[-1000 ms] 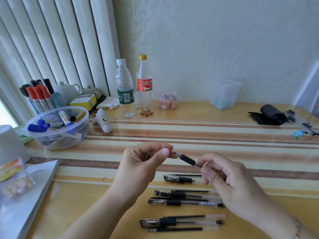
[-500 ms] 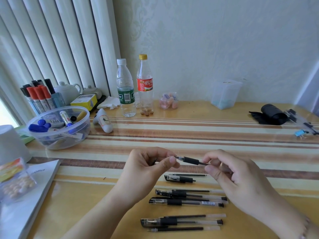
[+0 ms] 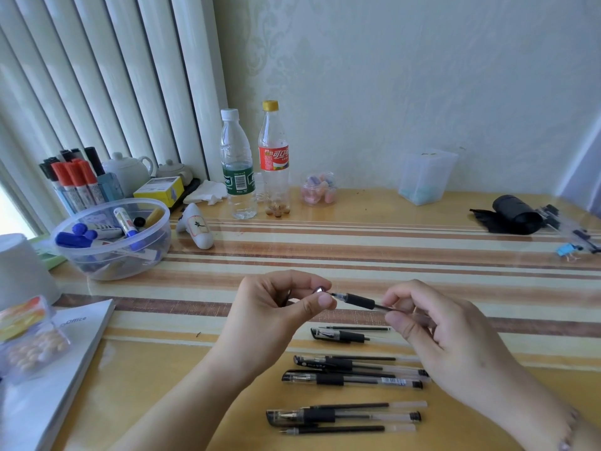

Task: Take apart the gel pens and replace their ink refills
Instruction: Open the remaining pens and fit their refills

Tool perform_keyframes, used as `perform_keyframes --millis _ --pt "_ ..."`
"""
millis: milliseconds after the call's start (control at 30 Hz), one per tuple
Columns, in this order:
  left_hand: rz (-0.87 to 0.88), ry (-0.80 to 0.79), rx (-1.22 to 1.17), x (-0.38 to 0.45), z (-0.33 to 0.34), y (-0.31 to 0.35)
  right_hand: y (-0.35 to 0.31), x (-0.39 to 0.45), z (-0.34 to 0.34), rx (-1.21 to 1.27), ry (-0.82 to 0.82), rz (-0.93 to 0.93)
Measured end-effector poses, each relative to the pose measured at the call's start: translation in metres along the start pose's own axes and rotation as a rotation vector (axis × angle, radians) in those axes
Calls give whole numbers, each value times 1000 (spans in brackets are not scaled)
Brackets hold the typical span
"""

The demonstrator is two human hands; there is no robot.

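Just below the middle of the frame, the left hand [image 3: 279, 307] pinches a small silver metal tip cone [image 3: 317, 290] between thumb and forefinger, while the right hand [image 3: 435, 333] is closed around the clear plastic gel pen barrel with its black rubber grip [image 3: 357, 301], held level above the striped glossy tabletop [image 3: 390, 249]. The step looks like unscrewing or seating that cone at the barrel's front end. To do it well, keep cone and barrel on one line, turn only the cone, and steady the barrel close behind the grip. The cone is small and could slip; staying low over the table helps. More capped pens and loose black refills [image 3: 351, 375] lie in the lower middle.
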State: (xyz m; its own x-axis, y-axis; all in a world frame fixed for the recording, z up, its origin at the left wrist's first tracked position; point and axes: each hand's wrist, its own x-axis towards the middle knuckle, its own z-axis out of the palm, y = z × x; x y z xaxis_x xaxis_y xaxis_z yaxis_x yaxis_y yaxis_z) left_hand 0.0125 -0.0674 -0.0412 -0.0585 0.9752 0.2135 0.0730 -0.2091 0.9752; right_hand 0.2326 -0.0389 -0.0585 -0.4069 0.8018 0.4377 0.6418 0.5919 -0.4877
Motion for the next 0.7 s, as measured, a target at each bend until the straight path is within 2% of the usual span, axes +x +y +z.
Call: perform_keyframes --millis 233,400,500,633,700 --pt "10 46 -4 2 -4 0 -3 1 -3 -43 20 -9" --pt "-5 -23 42 1 -3 -3 -5 0 -2 -32 20 -1" --pt "20 -35 155 1 -5 -10 -3 -1 -1 -31 2 -3" --pt "81 -61 435 -2 -5 -16 -4 0 -5 -57 16 -35" --pt "79 -78 481 -3 -4 -17 -6 0 -6 -66 16 -57"
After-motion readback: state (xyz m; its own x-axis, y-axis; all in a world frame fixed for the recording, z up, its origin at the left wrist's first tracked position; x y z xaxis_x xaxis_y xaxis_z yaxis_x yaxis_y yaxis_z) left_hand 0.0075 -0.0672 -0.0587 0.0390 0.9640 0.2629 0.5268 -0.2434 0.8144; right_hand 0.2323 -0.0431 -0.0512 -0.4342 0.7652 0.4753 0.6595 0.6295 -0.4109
